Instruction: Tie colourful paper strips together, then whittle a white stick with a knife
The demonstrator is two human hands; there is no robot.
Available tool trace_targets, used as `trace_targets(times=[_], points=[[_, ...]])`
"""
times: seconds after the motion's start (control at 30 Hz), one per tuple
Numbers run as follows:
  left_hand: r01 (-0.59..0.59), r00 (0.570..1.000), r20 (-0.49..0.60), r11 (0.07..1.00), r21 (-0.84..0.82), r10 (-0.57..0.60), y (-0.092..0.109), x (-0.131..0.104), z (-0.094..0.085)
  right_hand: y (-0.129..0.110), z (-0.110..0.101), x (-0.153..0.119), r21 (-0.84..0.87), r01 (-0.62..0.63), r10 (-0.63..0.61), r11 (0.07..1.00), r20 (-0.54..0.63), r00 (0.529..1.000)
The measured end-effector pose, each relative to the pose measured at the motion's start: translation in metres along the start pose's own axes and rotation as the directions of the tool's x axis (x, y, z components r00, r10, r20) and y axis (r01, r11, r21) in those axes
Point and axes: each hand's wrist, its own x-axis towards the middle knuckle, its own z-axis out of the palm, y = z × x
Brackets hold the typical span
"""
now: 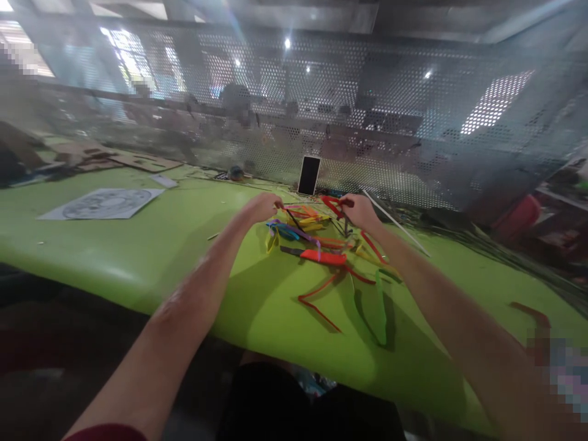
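Note:
My left hand (265, 208) reaches over the left side of a loose pile of coloured strips. Its fingers are pinched at the upper end of a thin dark strip (294, 222), which slants down into the pile. Across from it, my right hand (361, 212) grips a folded red strip (331, 204), raised slightly over the pile. Yellow strips (316, 222), a blue strip (287, 231) and purple ones lie tangled between the hands. In front of them is a knife with a red handle (324, 256), its dark blade pointing left. A bent green strip (381, 306) lies nearer to me.
The green table (184, 257) runs up to a perforated metal screen (275, 135). A dark-screened phone (309, 175) leans there upright. At left lies a printed sheet (105, 203), with cut cardboard (142, 163) behind. A thin white stick (397, 223) and long dark stalks (500, 248) lie right.

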Motion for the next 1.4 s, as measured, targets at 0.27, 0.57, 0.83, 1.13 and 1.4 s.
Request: trace_targets(times=[0.27, 0.57, 0.83, 1.13, 1.4], points=[[0.11, 0.989, 0.092, 0.993, 0.042, -0.113, -0.003, -0.003, -0.004, 0.023, -0.017, 0.001, -0.172, -0.123, 0.148, 0.977, 0.141, 0.979], [0.409, 0.911, -0.04, 0.911, -0.046, -0.411, 0.021, 0.002, 0.02, -0.03, 0.025, 0.028, -0.162, -0.046, 0.056, 0.986, 0.06, 0.997], [0.264, 0.959, -0.059, 0.947, -0.181, -0.279, 0.02, 0.009, 0.041, -0.03, 0.047, 0.043, -0.067, -0.054, 0.065, 0.996, 0.184, 0.981], [0.267, 0.935, -0.167, 0.931, -0.248, -0.313, 0.011, 0.006, 0.027, 0.005, 0.001, 0.047, 0.114, -0.144, 0.157, 0.983, -0.116, 0.981], [0.031, 0.983, -0.158, 0.933, -0.359, -0.093, 0.018, 0.01, 0.03, 0.014, -0.018, 0.028, 0.333, -0.134, 0.152, 0.933, -0.027, 0.988]])
